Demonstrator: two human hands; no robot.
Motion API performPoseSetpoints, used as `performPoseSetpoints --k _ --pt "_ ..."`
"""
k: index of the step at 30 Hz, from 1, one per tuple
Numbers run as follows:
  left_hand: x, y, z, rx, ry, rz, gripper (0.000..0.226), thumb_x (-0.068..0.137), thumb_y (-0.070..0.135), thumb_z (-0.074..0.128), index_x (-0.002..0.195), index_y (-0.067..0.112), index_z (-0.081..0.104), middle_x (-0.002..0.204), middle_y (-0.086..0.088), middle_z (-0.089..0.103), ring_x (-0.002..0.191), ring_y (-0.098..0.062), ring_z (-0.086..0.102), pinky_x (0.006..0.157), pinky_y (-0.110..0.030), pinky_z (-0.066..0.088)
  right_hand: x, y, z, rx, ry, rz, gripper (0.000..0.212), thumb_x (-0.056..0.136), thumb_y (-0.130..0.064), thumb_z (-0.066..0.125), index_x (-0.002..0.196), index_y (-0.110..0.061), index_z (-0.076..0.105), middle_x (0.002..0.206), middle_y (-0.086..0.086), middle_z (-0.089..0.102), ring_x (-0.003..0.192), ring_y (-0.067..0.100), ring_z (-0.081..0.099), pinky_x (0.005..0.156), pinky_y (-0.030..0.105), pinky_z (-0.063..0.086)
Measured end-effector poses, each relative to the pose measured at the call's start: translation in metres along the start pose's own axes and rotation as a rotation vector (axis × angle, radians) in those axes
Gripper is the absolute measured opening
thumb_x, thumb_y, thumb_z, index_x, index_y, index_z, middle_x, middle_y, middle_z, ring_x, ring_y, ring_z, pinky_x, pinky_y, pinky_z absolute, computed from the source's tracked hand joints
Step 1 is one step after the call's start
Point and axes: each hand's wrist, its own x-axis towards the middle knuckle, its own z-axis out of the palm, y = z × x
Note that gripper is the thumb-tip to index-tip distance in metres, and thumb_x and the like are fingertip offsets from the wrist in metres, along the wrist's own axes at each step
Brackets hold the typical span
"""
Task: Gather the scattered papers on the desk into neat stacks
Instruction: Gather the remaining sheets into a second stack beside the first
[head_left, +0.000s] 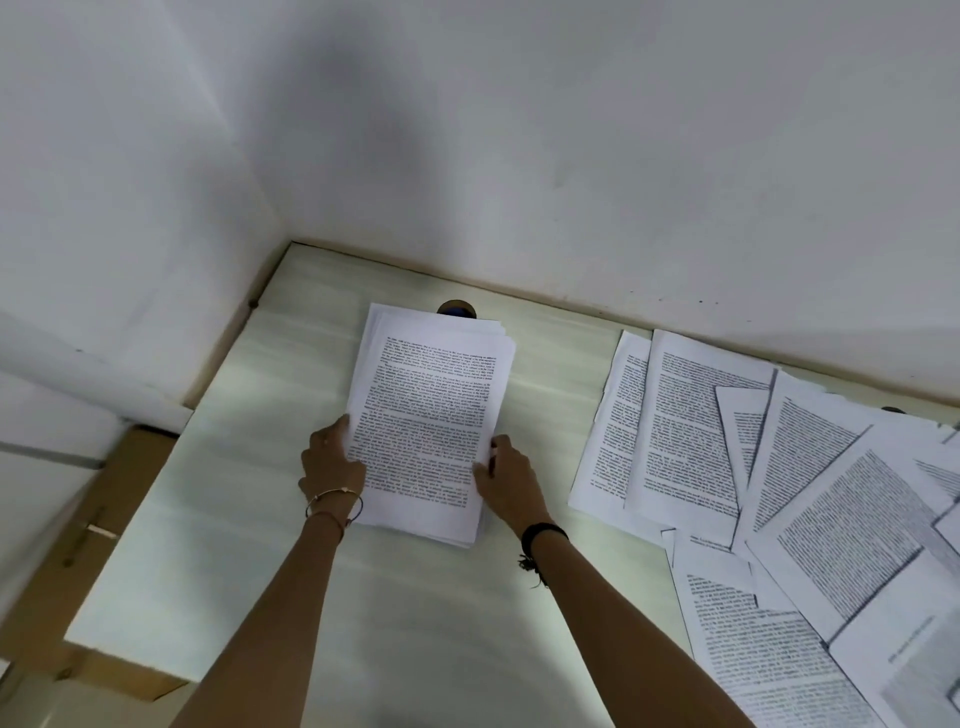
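On the pale desk (415, 623) in a white corner, the left hand (330, 460) and right hand (506, 478) each grip a long side of the stack (426, 415), likely to square its fanned sheets, while loose papers (779, 467) lie overlapping to its right.

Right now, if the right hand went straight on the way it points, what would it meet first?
The paper stack: the right hand grips its right edge, pointing across it. Beyond, probably the back wall; depth is unclear.
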Motion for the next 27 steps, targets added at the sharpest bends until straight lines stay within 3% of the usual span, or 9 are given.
performPoseSetpoints --k 5,9,11,13,16,19,23,27 --pt "-0.017 0.018 0.014 0.0 -0.048 0.029 0.069 0.082 0.002 0.051 0.144 0.023 0.029 0.149 -0.01 0.029 0.133 -0.034 0.031 0.105 -0.048 0.034 -0.008 0.021 -0.011 0.007 0.088 0.047 0.023 0.094 -0.01 0.048 0.116 -0.004 0.05 0.102 0.013 0.063 0.091 0.028 0.06 0.078 0.035 0.05" --pt "-0.028 0.034 0.032 -0.029 -0.083 0.093 0.069 0.081 0.003 0.053 0.144 0.02 0.03 0.148 -0.011 0.032 0.133 -0.034 0.033 0.106 -0.047 0.033 -0.017 0.041 -0.025 -0.017 0.171 0.055 0.029 0.095 -0.01 0.046 0.123 -0.002 0.051 0.11 0.013 0.061 0.102 0.027 0.057 0.088 0.035 0.046" --pt "-0.036 0.044 0.038 -0.056 -0.09 0.087 0.069 0.081 0.005 0.055 0.144 0.02 0.03 0.149 -0.011 0.031 0.134 -0.033 0.033 0.106 -0.048 0.033 -0.021 0.049 -0.033 -0.037 0.181 0.045 0.028 0.096 -0.009 0.044 0.121 0.0 0.052 0.111 0.014 0.059 0.103 0.029 0.056 0.085 0.034 0.044" --pt "-0.044 0.054 0.043 -0.038 -0.002 0.081 0.067 0.081 0.007 0.056 0.143 0.018 0.031 0.147 -0.01 0.033 0.133 -0.032 0.034 0.104 -0.052 0.034 -0.023 0.054 -0.04 -0.041 0.177 0.028 0.027 0.096 -0.009 0.044 0.119 -0.001 0.053 0.11 0.014 0.059 0.103 0.03 0.057 0.081 0.03 0.042" --pt "-0.061 0.073 0.055 0.046 0.174 0.213 0.06 0.079 0.003 0.056 0.136 0.014 0.041 0.139 -0.012 0.044 0.126 -0.033 0.043 0.099 -0.054 0.041 -0.031 0.065 -0.058 0.001 0.213 0.011 0.037 0.096 -0.012 0.045 0.132 -0.006 0.049 0.119 0.011 0.057 0.109 0.026 0.056 0.087 0.029 0.044" --pt "-0.074 0.096 0.072 0.025 0.213 0.355 0.052 0.078 -0.001 0.057 0.127 0.012 0.051 0.13 -0.012 0.054 0.119 -0.033 0.052 0.094 -0.05 0.045 -0.037 0.085 -0.079 -0.003 0.239 0.02 0.033 0.095 -0.013 0.047 0.128 -0.007 0.053 0.122 0.011 0.057 0.111 0.027 0.056 0.09 0.031 0.045" --pt "-0.096 0.137 0.106 -0.071 0.109 0.406 0.04 0.08 -0.004 0.054 0.118 0.009 0.057 0.123 -0.014 0.057 0.113 -0.033 0.053 0.087 -0.044 0.047 -0.045 0.128 -0.119 -0.05 0.27 0.08 0.034 0.094 -0.013 0.05 0.127 -0.006 0.053 0.13 0.014 0.049 0.122 0.03 0.047 0.093 0.034 0.044" --pt "-0.112 0.168 0.147 -0.209 -0.147 0.447 0.033 0.085 -0.002 0.052 0.119 0.002 0.056 0.126 -0.017 0.054 0.116 -0.032 0.053 0.096 -0.035 0.043 -0.052 0.175 -0.159 -0.114 0.355 0.176 0.044 0.091 -0.012 0.054 0.134 -0.006 0.046 0.139 0.013 0.04 0.129 0.029 0.035 0.096 0.038 0.046"
